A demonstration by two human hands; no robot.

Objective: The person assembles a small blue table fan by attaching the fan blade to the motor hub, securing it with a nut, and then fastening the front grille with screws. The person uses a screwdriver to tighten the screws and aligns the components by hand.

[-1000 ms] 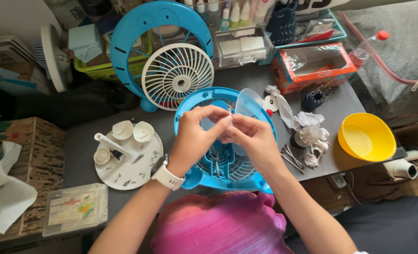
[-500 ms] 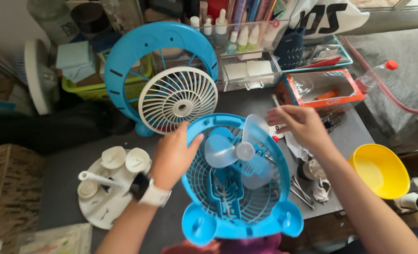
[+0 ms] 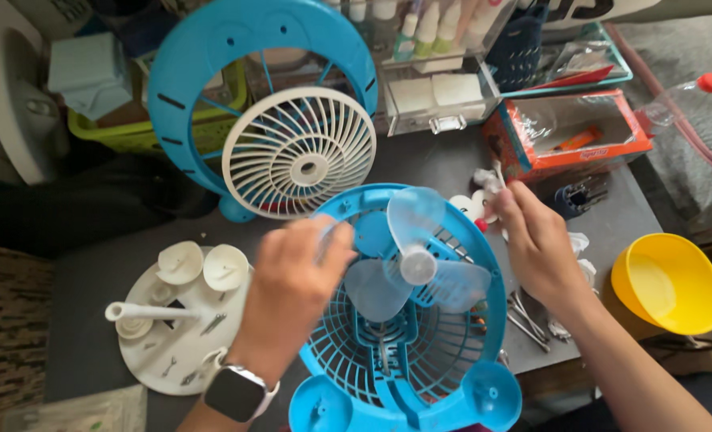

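A blue fan rear guard (image 3: 420,364) lies tilted up in front of me, with pale translucent blades (image 3: 408,260) on its hub. My left hand (image 3: 292,284), a white watch on its wrist, grips the guard's left rim, fingertips close to one blade. My right hand (image 3: 536,244) hovers at the guard's right edge, pinching a thin white stick (image 3: 497,172) that points away from me. Small white parts with a red dot (image 3: 472,210) lie just beyond its fingers.
A white front grille (image 3: 300,152) leans in a blue ring (image 3: 204,72) behind the guard. A white round base with screws (image 3: 172,328) lies left. Right are a yellow bowl (image 3: 668,284), metal tools (image 3: 525,318), an orange box (image 3: 568,136) and a clear drawer (image 3: 440,96).
Both hands were together over the hub. They parted: the left took the guard's left rim, the right went out to the right with the stick, then came down closer to the guard.
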